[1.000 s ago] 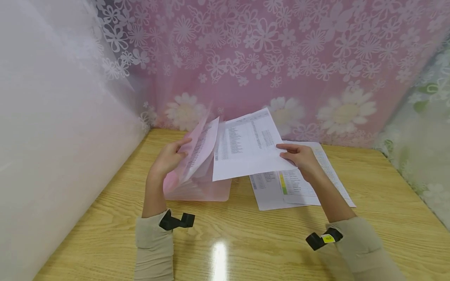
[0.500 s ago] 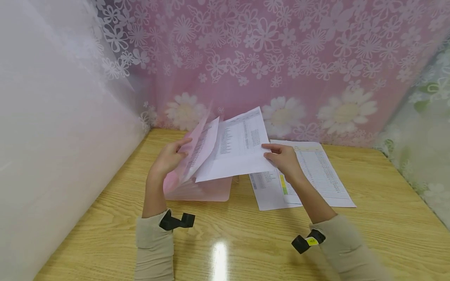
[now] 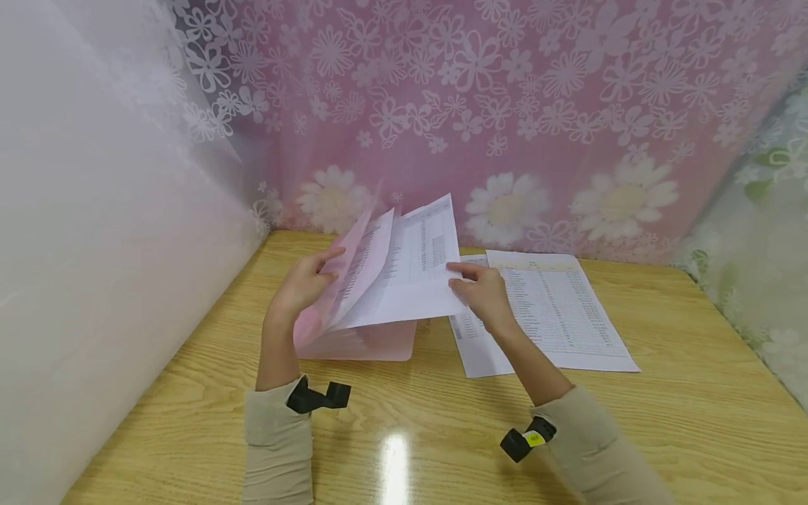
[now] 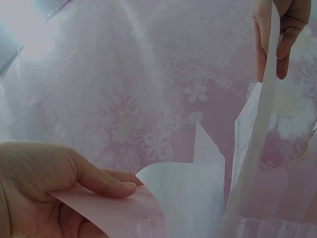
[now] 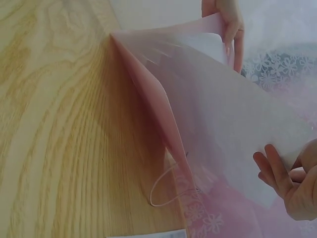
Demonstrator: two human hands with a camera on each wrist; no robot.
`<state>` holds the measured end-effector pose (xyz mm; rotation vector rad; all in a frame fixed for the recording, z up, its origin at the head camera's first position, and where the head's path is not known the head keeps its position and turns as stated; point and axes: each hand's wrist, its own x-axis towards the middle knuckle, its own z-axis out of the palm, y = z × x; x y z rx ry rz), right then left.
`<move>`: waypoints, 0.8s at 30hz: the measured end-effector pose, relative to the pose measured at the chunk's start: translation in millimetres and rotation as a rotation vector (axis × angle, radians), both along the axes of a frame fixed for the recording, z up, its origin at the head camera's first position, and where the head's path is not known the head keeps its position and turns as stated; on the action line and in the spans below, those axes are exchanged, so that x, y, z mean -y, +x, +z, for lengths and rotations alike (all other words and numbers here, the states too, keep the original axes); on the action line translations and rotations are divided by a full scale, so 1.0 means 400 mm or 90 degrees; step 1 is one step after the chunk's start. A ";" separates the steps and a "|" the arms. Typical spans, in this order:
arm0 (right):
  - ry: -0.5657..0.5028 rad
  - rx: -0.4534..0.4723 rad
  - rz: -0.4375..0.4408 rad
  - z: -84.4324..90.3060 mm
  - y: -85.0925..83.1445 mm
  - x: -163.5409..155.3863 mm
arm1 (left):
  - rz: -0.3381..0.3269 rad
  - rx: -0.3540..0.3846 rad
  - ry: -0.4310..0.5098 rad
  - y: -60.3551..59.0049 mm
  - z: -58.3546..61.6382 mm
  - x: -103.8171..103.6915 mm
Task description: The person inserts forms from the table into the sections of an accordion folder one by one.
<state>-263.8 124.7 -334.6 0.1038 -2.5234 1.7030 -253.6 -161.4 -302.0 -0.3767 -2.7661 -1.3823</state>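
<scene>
A translucent pink folder (image 3: 353, 337) stands open on the wooden table (image 3: 442, 435). My left hand (image 3: 301, 284) grips its raised front flap (image 4: 114, 210), thumb on top. My right hand (image 3: 481, 293) pinches the right edge of a printed white sheet (image 3: 413, 277), which tilts into the folder's mouth. In the left wrist view the sheet's edge (image 4: 257, 129) runs down from the right hand's fingers (image 4: 277, 34). The right wrist view shows the folder's pink flap (image 5: 163, 119), the left hand (image 5: 225, 22) at its top and my right fingers (image 5: 285, 186) low right.
Two printed sheets (image 3: 555, 308) lie flat on the table right of the folder. A pink flowered curtain (image 3: 480, 105) closes the back, a white sheer panel (image 3: 95, 245) the left side, a green flowered one (image 3: 757, 245) the right. An elastic loop (image 5: 171, 186) hangs from the folder.
My right hand has carried the printed sheet leftward, and it now stands steeper and closer in against the folder. More of the flat sheets shows. The left hand has held still.
</scene>
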 end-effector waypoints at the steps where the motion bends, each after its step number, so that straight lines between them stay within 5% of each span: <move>1: -0.001 -0.005 0.004 -0.003 -0.001 0.005 | 0.001 0.000 -0.002 0.000 0.000 0.000; 24: -0.039 -0.023 0.060 -0.040 -0.021 0.088 | -0.006 0.002 0.010 0.004 0.004 -0.004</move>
